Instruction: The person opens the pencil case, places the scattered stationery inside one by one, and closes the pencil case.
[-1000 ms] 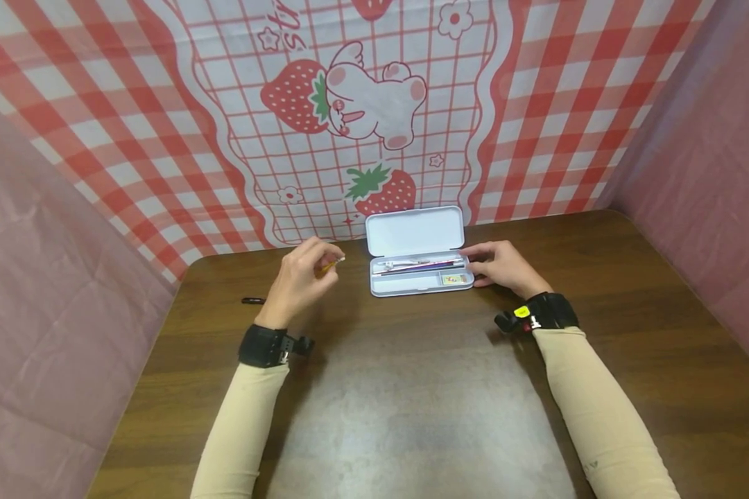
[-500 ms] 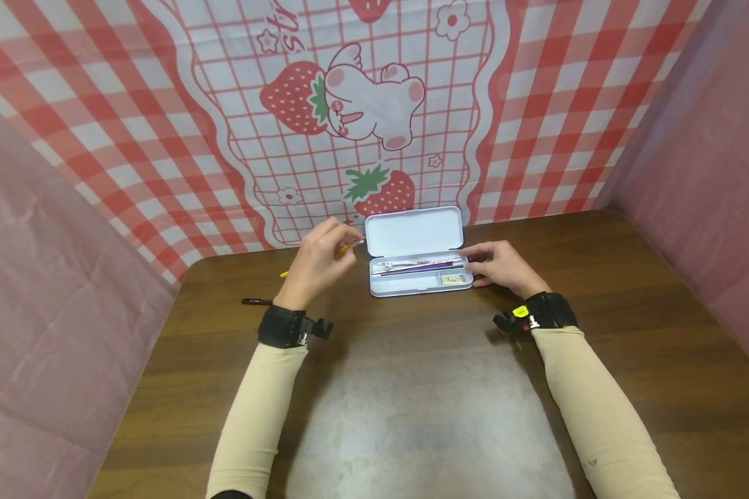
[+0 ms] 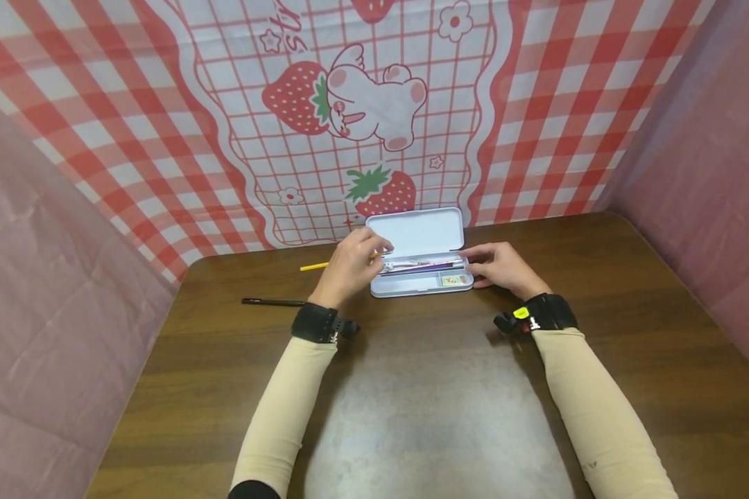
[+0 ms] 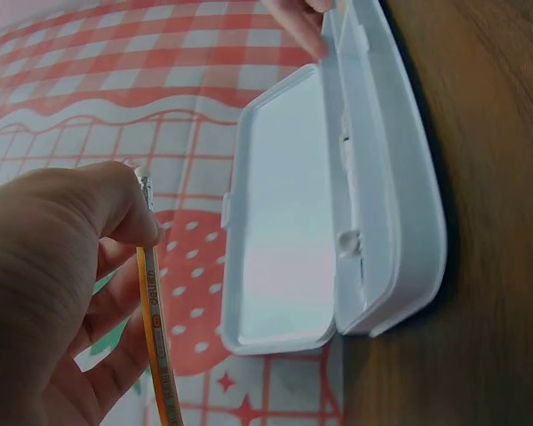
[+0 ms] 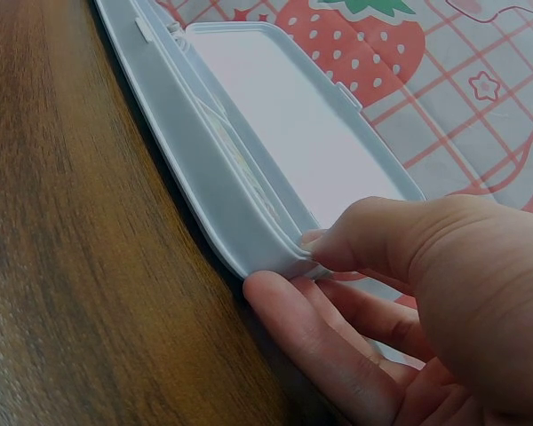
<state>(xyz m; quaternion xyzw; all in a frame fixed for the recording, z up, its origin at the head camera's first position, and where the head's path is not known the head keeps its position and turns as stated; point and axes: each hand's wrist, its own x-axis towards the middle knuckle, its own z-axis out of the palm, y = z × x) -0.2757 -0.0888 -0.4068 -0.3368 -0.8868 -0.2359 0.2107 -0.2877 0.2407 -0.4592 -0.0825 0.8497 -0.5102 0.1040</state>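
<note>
My left hand [image 3: 348,269] pinches a yellow pencil [image 4: 156,328] between thumb and fingers, near its white eraser end. That hand overlaps the left end of a white pencil case [image 3: 406,283], whose lid [image 4: 284,213] stands open against the cloth. My right hand [image 3: 504,269] grips the case's right end, thumb [image 5: 346,240] on the rim and fingers at the outer wall. Slim pens or pencils [image 3: 433,265] lie in the case's back compartment. A small yellowish item with a printed picture [image 3: 453,280] fills the front right compartment.
A black pen [image 3: 273,302] lies on the brown wooden table [image 3: 443,409], left of the case and partly behind my left wrist. A red-and-white strawberry cloth [image 3: 549,138] hangs at the back, with pink fabric [image 3: 705,180] at both sides.
My left hand has moved right with the pencil, from beside the case to over its left end. More of the black pen shows. The right hand stays at the case's right end.
</note>
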